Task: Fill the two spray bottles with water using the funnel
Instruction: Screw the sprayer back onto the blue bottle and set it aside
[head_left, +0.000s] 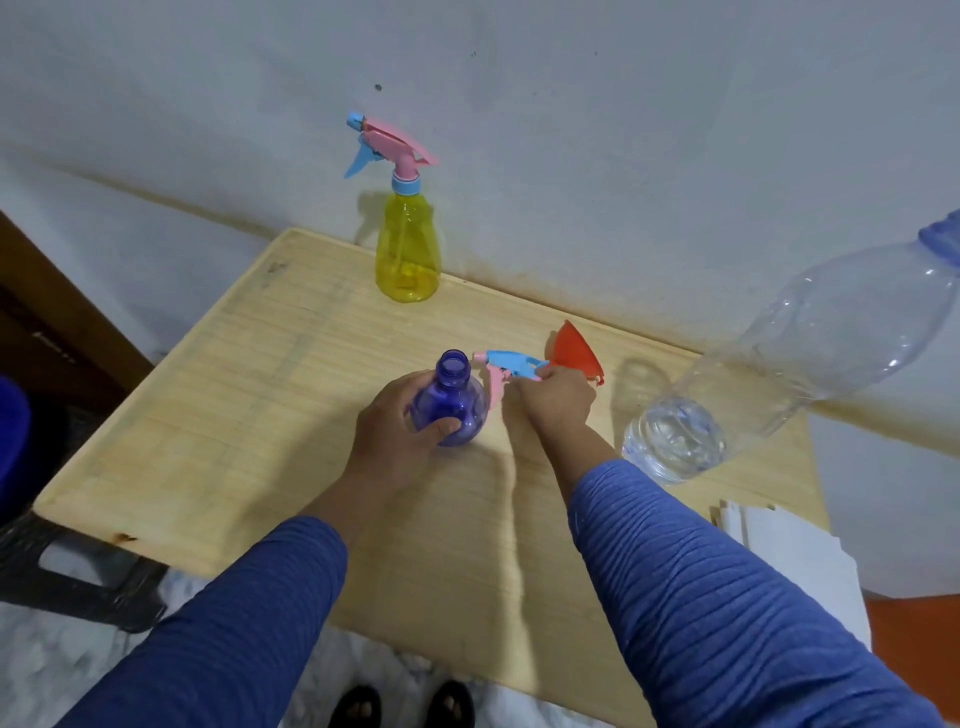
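Observation:
A purple spray bottle (451, 402) stands near the middle of the wooden table (260, 405), its neck uncapped. My left hand (397, 431) grips its body. My right hand (556, 402) holds the blue and pink spray head (511, 366) just right of the bottle's neck. An orange funnel (574, 351) lies on its side behind that hand. A yellow spray bottle (408, 254) with its pink and blue spray head screwed on stands at the table's far edge by the wall.
A large clear plastic water bottle (769, 374) with a blue cap and a little water at the bottom stands at the right. White paper sheets (789, 551) lie at the table's right front corner. A black stool (78, 571) sits below left.

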